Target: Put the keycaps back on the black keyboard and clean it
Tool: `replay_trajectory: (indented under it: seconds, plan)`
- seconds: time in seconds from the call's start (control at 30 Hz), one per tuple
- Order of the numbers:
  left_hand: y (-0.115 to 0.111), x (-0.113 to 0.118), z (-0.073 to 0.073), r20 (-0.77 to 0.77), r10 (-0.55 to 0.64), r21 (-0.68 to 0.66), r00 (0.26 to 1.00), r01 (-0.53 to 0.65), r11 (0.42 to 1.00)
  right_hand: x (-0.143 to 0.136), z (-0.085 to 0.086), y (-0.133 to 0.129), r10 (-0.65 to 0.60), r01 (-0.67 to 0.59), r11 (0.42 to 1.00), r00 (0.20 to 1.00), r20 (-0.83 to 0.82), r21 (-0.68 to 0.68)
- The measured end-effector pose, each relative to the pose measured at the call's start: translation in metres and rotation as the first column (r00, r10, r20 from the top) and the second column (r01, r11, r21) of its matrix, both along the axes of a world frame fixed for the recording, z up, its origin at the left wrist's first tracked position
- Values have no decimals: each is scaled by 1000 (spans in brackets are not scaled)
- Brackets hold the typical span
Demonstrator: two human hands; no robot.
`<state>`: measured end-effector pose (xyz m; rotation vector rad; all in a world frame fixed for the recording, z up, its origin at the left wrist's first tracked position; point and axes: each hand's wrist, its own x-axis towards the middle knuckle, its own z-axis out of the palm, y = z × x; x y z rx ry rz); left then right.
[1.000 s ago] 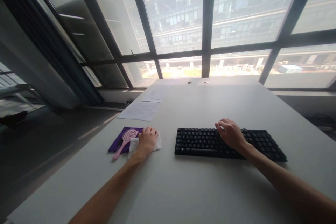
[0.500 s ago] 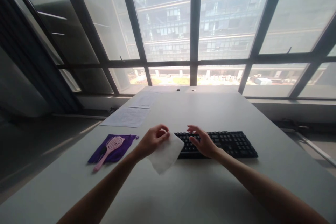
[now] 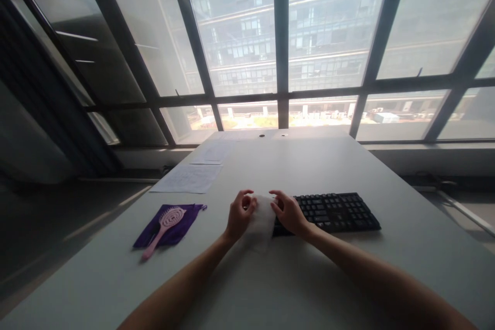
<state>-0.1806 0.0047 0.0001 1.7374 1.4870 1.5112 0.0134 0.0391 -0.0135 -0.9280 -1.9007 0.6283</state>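
Shifts the left hand (image 3: 240, 215) slightly right since half a second ago and brings the right hand (image 3: 290, 212) left, closing in on a thin white tissue (image 3: 262, 219). Pinches its far left corner in the curled left fingers; meets its right edge with the right fingers held narrow, too blurred to tell if gripping. Hangs it between both, about equally near each, long axis toward the near side. Has the black keyboard (image 3: 336, 211) running left to right, beneath and right of the right hand, on the white surface (image 3: 309, 165).
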Motion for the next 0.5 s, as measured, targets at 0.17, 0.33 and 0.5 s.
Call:
replay_trajectory:
  seconds: [0.17,0.33,0.5]
  plan:
    - [1,-7,-7,-185,15,67,983,-2,998,3,-1,-2,-135,117,987,975,179,109]
    - [2,-11,-12,-202,34,45,979,-25,999,4,-2,-1,-165,162,986,955,246,34]
    - [1,-20,-14,-169,72,37,983,-67,997,5,-2,4,-170,172,985,950,261,14]
